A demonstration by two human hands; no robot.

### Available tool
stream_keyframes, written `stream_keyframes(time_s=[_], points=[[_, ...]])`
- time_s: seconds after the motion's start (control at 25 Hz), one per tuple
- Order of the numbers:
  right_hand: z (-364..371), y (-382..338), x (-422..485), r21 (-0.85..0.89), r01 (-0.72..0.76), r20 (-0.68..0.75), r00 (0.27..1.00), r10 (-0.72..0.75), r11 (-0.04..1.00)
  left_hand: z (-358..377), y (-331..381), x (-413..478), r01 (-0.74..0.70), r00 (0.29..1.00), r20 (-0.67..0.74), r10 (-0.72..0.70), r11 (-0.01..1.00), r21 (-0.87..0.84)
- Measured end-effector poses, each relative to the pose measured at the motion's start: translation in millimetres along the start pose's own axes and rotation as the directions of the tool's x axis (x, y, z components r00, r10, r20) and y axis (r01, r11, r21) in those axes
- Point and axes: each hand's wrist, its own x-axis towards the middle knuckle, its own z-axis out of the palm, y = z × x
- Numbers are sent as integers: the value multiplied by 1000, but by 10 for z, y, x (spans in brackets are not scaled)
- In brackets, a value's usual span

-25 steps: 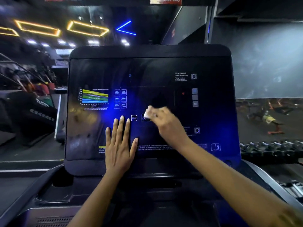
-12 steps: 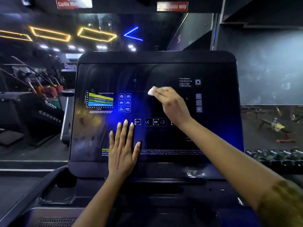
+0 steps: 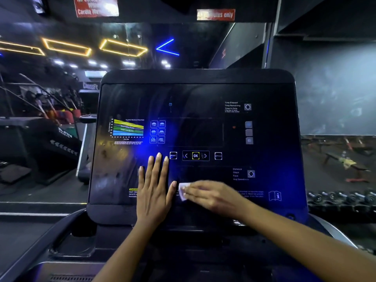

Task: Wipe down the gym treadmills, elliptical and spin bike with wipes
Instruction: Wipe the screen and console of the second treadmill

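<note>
Head: R hand (image 3: 213, 197), fingers (image 3: 194, 188) straight, presses wipe (image 3: 183, 192) leftward on console (image 3: 203, 92); L hand (image 3: 153, 192) flat.

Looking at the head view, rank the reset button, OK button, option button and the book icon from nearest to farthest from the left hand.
From the left hand:
1. RESET button, just right of its fingertips.
2. OK button, middle of the same row.
3. OPTION button, right end of that row.
4. Book icon, far lower right.
</note>
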Motion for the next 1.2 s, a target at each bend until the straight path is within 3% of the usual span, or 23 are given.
stream_keyframes(time_s=[0.12, 0.24, 0.32, 0.44, 0.56, 0.68, 0.76, 0.88, 0.96, 1.0, 1.08, 1.2], points=[[-208, 670, 278, 31, -138, -129, 982, 141, 990, 7, 7, 2, 10, 1000, -3, -10, 1000, -10], [-406, 1415, 666, -27, -480, -233, 856, 461, 877, 14, 3, -15, 13, 1000, 0, -13, 1000, -14], [-393, 1547, 791, -62, -575, -229, 804, 549, 816, 11, 5, -4, 7, 1000, -7, -7, 1000, -6], [-212, 1182, 720, -112, -494, -187, 863, 470, 862, 20, -4, 11, -4, 1000, -3, 4, 1000, -7], [-82, 583, 434, -67, -302, -122, 948, 293, 951, 2, 3, 12, 1, 1000, -10, -2, 999, -45], [-81, 378, 207, -54, -154, -93, 985, 148, 987, -35, 13, 262, -56, 998, -28, 55, 997, -54], [-130, 568, 283, 6, -247, -122, 961, 246, 969, -34, 2, 577, -75, 996, -42, 74, 997, -27], [-289, 1168, 570, 59, -550, -307, 784, 540, 833, -14, -9, 852, -67, 997, -35, 68, 997, 34], [-387, 1556, 728, 76, -668, -355, 675, 647, 740, 10, 1, 859, -74, 996, -51, 77, 996, 57], [-408, 1676, 788, 68, -699, -341, 654, 675, 712, 19, 2, 846, -81, 994, -64, 84, 995, 58], [-340, 1726, 911, 26, -689, -319, 681, 659, 724, 22, -1, 836, -88, 992, -83, 93, 994, 62], [-80, 1384, 1012, -39, -550, -258, 812, 523, 834, 22, -9, 855, -86, 992, -85, 91, 994, 68]])
